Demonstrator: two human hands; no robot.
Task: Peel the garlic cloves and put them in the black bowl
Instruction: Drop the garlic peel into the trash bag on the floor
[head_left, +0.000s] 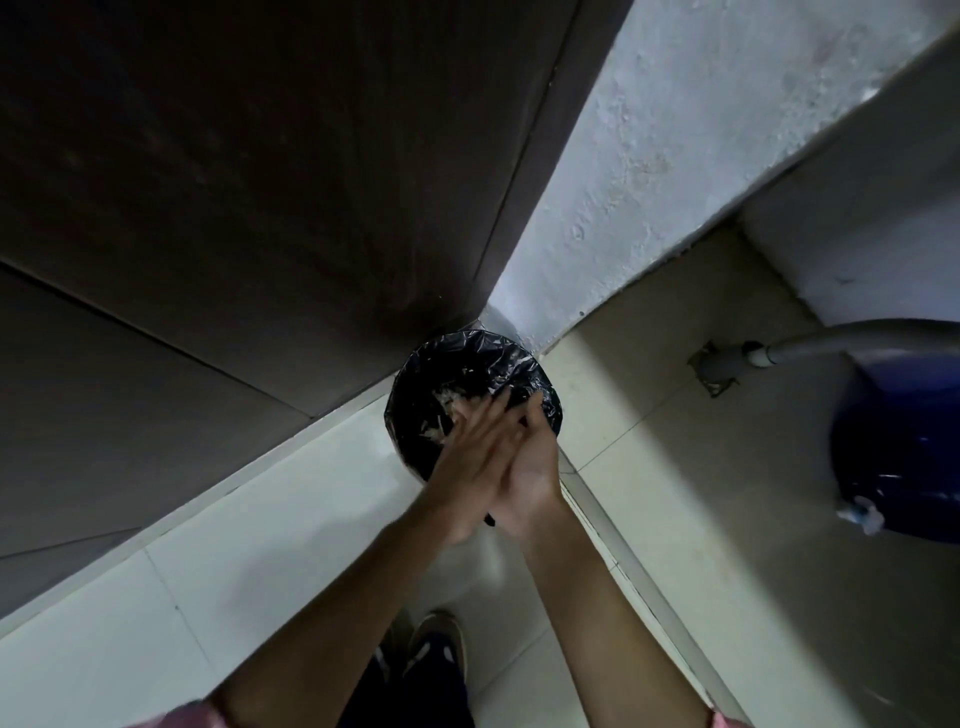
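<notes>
At frame centre: two hands, left hand (470, 457) and right hand (530, 470), palms pressed together, fingers straight, holding nothing, above one black-lined bin (415, 395) with pale scraps (447, 402).

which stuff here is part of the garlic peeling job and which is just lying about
Part of the job:
- left hand and right hand, palms together over the bin
- bin with black liner, pale scraps inside, perhaps peels

Just lying about:
- blue drum
- grey pipe
- shoes
- dark door

No garlic or black bowl in view.
</notes>
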